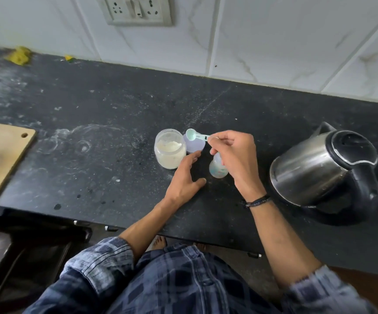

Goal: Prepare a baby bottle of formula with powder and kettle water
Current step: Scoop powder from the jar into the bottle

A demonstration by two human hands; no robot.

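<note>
An open clear jar [170, 148] of white formula powder stands on the black counter [106, 123]. Its pale lilac lid [196, 145] lies just right of it. My right hand [234, 159] pinches the handle of a small mint-green scoop [194, 134], whose bowl hovers above the lid and looks empty. Under that hand stands a small clear baby bottle [218, 169], its top hidden by my fingers. My left hand [186, 180] rests flat on the counter between jar and bottle, fingers apart, holding nothing. A steel kettle [324, 171] with a black lid and handle sits at the right.
A wooden cutting board [0, 155] lies at the left edge. A tiled wall with a switch-and-socket plate [138, 10] backs the counter. Yellow scraps [19, 55] sit at the back left. White powder smears mark the counter. A dark stool stands below at the left.
</note>
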